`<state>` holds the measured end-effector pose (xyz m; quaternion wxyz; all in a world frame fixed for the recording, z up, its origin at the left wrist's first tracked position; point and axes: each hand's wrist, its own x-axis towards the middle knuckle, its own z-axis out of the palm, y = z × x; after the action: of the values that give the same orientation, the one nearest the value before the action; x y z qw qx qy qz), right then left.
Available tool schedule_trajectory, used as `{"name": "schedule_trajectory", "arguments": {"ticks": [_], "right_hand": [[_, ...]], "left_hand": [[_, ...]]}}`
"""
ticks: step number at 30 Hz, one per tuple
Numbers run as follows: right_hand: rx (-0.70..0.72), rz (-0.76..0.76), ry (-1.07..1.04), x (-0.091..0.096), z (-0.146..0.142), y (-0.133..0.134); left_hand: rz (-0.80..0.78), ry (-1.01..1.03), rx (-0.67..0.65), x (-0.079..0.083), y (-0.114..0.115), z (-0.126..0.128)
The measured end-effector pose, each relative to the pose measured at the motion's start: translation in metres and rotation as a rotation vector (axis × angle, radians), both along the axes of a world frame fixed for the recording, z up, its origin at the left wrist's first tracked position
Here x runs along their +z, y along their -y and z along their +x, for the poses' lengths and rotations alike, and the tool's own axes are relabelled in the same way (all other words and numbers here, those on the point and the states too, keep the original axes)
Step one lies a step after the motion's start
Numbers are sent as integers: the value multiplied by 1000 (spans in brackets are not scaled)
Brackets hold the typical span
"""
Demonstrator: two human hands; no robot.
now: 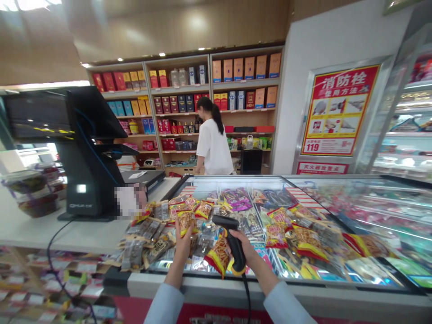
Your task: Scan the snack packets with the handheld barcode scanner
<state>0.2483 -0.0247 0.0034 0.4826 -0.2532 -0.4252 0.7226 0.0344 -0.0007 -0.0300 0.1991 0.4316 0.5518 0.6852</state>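
Note:
My left hand point(182, 245) is closed on a small yellow-and-red snack packet point(186, 222), held up over the glass freezer lid point(236, 182). My right hand point(245, 253) grips a black barcode scanner point(231, 240) by its handle, its head turned toward that packet. A red-and-yellow snack bag point(218, 257) lies just below the scanner. Several more snack packets point(305, 238) are scattered over the glass in front of both hands.
A black checkout terminal point(89, 153) stands on the white counter point(37, 229) to the left, with a black cable hanging down. A person in a white shirt point(213, 146) stands at the shelves of boxed goods point(182, 103) behind. A red fire notice point(337, 112) hangs at the right.

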Motion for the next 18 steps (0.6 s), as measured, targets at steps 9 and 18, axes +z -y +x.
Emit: {"name": "schedule_trajectory", "arguments": {"ticks": [9, 18], "right_hand": [[-168, 24, -13, 23, 43, 18], [-389, 11, -60, 40, 168, 43]], "left_hand": [[211, -323, -56, 56, 29, 32], [242, -483, -518, 68, 53, 176]]}}
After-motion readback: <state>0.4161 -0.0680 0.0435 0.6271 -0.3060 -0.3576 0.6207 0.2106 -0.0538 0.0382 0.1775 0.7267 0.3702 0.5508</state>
